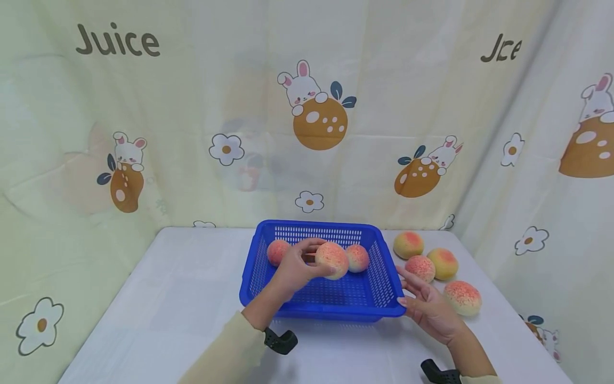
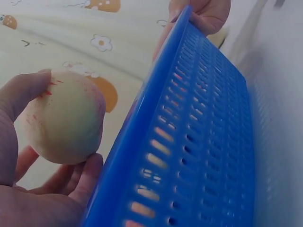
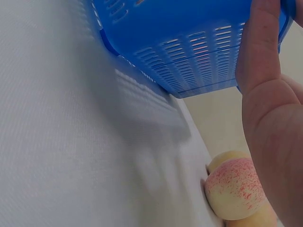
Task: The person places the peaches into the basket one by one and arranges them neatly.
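My left hand [image 1: 293, 270] holds a peach [image 1: 332, 261] with pink speckles over the blue plastic basket [image 1: 326, 310]. In the left wrist view, the thumb lies on one side of this peach [image 2: 66, 118] and fingers on the other. Inside the basket are a peach [image 1: 277, 252] at the left and another peach [image 1: 357, 258] at the right. My right hand [image 1: 430, 310] grips the basket's right rim near the front corner. One of its fingers [image 3: 262, 52] lies along the outer wall in the right wrist view.
Right of the basket, on the white-covered table [image 1: 192, 298], lie two yellowish peaches [image 1: 408, 245] and two speckled ones, the nearer peach [image 1: 462, 298] beside my right hand. A printed curtain [image 1: 201, 96] hangs behind the table and along its sides.
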`<state>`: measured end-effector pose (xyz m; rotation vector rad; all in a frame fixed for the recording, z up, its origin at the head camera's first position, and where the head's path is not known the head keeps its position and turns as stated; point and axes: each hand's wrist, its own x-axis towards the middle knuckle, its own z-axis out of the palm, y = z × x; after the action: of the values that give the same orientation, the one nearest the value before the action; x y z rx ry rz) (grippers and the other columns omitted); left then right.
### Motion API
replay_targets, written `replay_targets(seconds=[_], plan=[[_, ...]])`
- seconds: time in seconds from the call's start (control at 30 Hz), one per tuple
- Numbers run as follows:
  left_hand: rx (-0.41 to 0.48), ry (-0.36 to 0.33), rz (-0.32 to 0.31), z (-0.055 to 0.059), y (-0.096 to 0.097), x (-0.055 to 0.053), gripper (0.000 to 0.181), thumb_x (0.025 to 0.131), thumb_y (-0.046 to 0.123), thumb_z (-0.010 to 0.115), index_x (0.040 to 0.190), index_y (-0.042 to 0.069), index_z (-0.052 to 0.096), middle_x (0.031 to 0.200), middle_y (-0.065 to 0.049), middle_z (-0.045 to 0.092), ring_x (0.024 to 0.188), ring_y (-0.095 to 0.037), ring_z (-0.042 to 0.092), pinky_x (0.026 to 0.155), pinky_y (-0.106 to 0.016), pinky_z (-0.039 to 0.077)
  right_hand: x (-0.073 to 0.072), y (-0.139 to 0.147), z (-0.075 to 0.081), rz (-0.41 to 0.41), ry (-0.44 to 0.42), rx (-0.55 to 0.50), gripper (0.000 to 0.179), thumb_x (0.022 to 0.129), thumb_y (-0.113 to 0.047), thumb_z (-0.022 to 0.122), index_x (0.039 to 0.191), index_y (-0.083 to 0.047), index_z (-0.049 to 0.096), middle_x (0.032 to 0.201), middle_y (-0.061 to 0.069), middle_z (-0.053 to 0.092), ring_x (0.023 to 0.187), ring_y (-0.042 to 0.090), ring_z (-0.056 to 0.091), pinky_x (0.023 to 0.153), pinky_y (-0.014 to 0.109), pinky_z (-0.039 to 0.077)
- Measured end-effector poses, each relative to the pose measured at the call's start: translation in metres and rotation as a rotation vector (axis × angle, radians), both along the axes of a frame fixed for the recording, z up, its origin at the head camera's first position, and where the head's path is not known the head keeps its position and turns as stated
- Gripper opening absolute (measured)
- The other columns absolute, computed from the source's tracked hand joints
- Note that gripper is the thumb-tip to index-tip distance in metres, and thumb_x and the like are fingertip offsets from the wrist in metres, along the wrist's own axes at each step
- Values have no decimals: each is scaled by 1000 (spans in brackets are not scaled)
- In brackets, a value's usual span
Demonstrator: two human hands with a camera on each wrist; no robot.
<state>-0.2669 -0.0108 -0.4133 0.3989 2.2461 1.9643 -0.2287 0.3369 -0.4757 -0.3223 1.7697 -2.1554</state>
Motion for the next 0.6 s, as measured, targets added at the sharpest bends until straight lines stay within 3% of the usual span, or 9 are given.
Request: replay_targets(seconds=[0.23,0.43,0.6], plan=[[-2,-39,-18,0,14,-3,57,83,23,87,134,27,63,136,-5,62,115,-24,64,92,-40,61,-1,0,0,10,12,-3,74,104,2,51,165,-12,12,128,-1,55,113,11,68,96,28,58],[54,-98,-60,-3,33,-5,59,83,14,86,136,24,61,141,-9,57,116,-25,67,83,-39,63,-1,0,0,11,17,-6,73,104,2,51,165,-13,15,126,-2,56,114,11,67,96,29,58],[33,-135,-14,-4,48,-7,60,81,11,87,133,25,62,142,-9,56,112,-25,67,78,-37,64,-1,0,0,14,14,-13,72,104,2,51,165,-13,15,125,-3,56,114,11,67,96,28,58]])
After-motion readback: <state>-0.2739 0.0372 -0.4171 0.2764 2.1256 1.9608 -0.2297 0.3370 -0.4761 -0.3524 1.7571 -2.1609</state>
